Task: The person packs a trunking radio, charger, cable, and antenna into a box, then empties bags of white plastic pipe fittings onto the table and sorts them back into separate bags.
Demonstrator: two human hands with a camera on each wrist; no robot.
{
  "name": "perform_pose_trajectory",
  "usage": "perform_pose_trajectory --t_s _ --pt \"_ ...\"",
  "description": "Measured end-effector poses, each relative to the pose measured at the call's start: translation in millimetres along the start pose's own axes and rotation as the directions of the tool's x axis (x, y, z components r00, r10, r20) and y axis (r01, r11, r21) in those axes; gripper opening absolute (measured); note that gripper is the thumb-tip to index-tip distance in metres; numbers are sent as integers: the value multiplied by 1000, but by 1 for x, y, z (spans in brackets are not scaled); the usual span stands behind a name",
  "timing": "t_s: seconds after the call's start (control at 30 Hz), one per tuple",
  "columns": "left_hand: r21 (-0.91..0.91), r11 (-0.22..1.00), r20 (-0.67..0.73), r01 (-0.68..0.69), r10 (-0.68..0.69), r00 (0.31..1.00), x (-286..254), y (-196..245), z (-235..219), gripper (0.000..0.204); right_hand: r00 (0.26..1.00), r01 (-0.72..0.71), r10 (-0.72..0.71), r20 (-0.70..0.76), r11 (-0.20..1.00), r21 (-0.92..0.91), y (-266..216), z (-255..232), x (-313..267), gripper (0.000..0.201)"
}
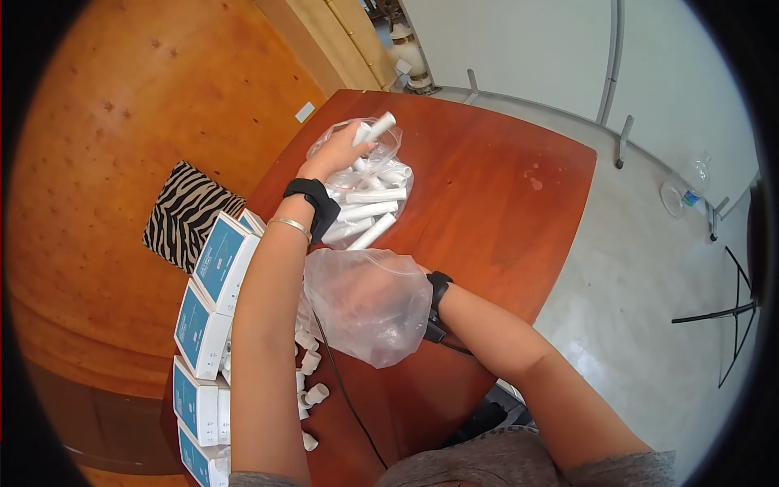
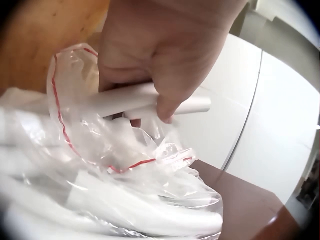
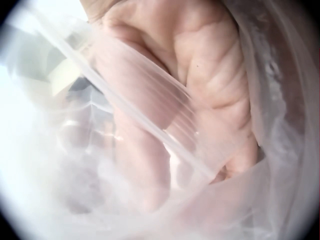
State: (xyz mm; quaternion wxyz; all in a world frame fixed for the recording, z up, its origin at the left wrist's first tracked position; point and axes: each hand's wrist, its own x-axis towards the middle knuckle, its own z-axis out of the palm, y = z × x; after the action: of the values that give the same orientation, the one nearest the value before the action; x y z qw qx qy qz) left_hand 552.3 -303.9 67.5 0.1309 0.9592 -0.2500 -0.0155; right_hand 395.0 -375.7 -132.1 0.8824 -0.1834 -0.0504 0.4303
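Observation:
My left hand (image 1: 334, 154) grips white plastic tubes (image 1: 380, 127) over a clear bag (image 1: 329, 235) at the far part of the table. In the left wrist view, the thumb and fingers close round a tube (image 2: 130, 98), with another just beneath it. The bag's mouth, edged by a red strip (image 2: 60, 117), lies open below the hand, and more white tubes (image 2: 140, 200) fill the bag. My right hand (image 3: 210, 75) is inside a second translucent plastic bag (image 1: 369, 325), nearer me. Its thumb (image 3: 142, 165) stands apart from the fingers, which the film partly blurs.
White-and-blue boxes (image 1: 201, 325) line the table's left edge, beside several small white fittings (image 1: 315, 394). A black cable (image 1: 345, 394) runs across the wooden table (image 1: 479, 211). A zebra-patterned cushion (image 1: 182, 211) lies beyond the boxes. White panels (image 1: 519, 57) stand behind the table.

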Motion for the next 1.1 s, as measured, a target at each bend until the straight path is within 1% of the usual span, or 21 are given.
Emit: perform_pose_trajectory --t_s 0.03,0.1,0.13,0.17,0.23,0.27,0.33,0.37,0.43,0.47,0.53,0.57,0.6,0.67,0.7,0.73,0.8,0.93,1.0,1.03,1.1 --pt "3 1000 3 2 -2 1000 3 -9 1 48 1000 1 -1 9 1000 -4 -2 4 -2 17" --pt "268 963 219 -37 -24 975 9 -18 2 48 1000 1 -1 24 1000 -7 -4 11 -8 17" --pt "271 962 221 -37 -24 975 10 -20 3 48 1000 0 1 31 1000 -10 -4 15 -11 17" --pt "389 921 265 8 -121 957 10 -15 0 45 999 0 0 38 1000 -11 -5 17 -12 17" --pt "612 788 310 70 -321 895 9 -6 -7 38 999 -5 6 51 1000 -13 -6 21 -16 17" --pt "613 787 312 69 -322 894 9 -2 -11 38 999 -5 5 54 1000 -14 -6 22 -17 17" --pt "677 708 309 203 -523 794 10 2 -19 34 998 -8 9 62 1000 -14 -6 25 -19 18" --pt "678 707 308 204 -525 794 8 0 -21 34 998 -9 10 65 1000 -14 -7 26 -20 18" --pt "737 656 218 164 -460 861 0 0 -27 35 998 -11 12 69 1000 -16 -7 28 -22 18" --pt "738 654 218 163 -460 861 -4 2 -31 35 997 -12 13 70 1000 -18 -7 29 -24 18" --pt "681 700 241 214 -491 837 -11 3 -41 42 997 -9 11 74 1000 -22 -7 31 -26 18" --pt "627 743 289 233 -500 816 -14 -1 -45 45 997 -9 11 74 1000 -21 -8 31 -27 18" --pt "628 742 289 233 -501 816 -15 -2 -48 45 997 -9 10 76 1000 -20 -9 32 -28 18" --pt "600 756 417 260 -574 705 -17 -2 -53 47 997 -11 12 77 1000 -19 -9 34 -30 18" --pt "621 747 442 238 -585 680 -17 -1 -54 46 997 -11 13 76 1000 -22 -10 34 -31 18" --pt "622 745 441 240 -586 679 -18 -1 -55 46 997 -10 12 78 1000 -23 -10 35 -33 18" --pt "502 768 384 398 -610 693 -22 -1 -56 47 997 -10 12 80 1000 -25 -9 37 -33 18" --pt "449 788 358 422 -591 723 -20 -2 -57 52 997 -8 10 78 1000 -25 -10 39 -36 18" --pt "412 760 206 502 -615 761 -18 0 -52 54 997 -5 7 81 1000 -28 -10 39 -37 18" --pt "412 760 205 503 -615 761 -17 0 -49 54 997 -2 5 79 1000 -28 -10 39 -38 18" --pt "309 747 127 588 -645 753 -17 -2 -41 55 997 -2 5 80 1000 -28 -11 39 -39 18"
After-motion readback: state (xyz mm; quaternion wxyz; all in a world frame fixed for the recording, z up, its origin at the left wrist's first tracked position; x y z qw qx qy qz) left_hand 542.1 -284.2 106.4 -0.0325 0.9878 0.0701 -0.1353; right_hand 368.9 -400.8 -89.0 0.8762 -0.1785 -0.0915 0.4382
